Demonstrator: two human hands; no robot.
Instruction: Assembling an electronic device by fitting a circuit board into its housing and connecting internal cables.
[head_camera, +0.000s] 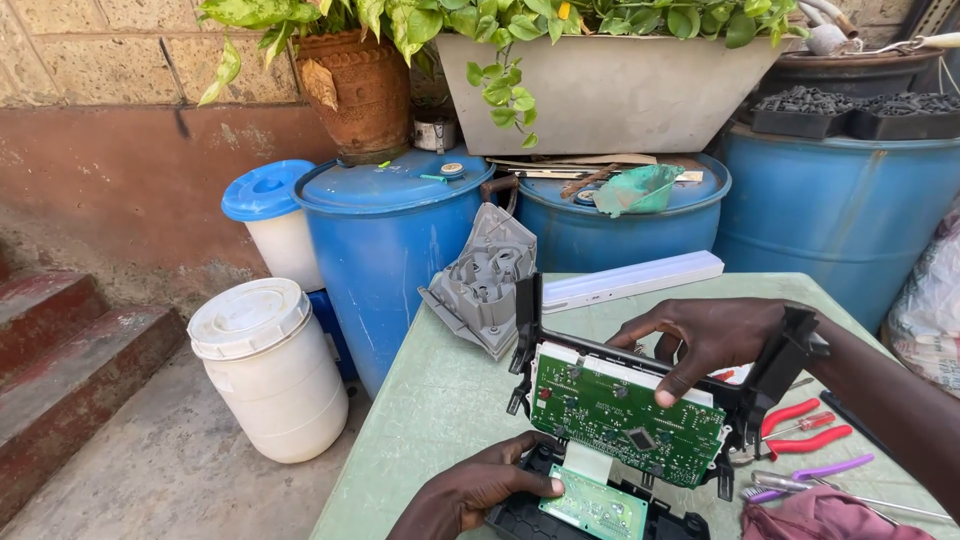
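My right hand (705, 340) grips the top edge of a green circuit board (620, 415) set in a black plastic frame (770, 375), held tilted above the pale green table (440, 400). My left hand (480, 490) holds the lower black housing (530, 515), thumb resting beside a smaller green circuit board (595, 508). A pale ribbon strip joins the two boards.
A grey plastic cover (485, 280) and a long white bar (635, 280) lie at the table's far side. Red-handled pliers (805, 428) and purple-handled tools (815, 472) lie at the right. Blue drums (385, 240), white buckets (270, 365), planters and steps surround the table.
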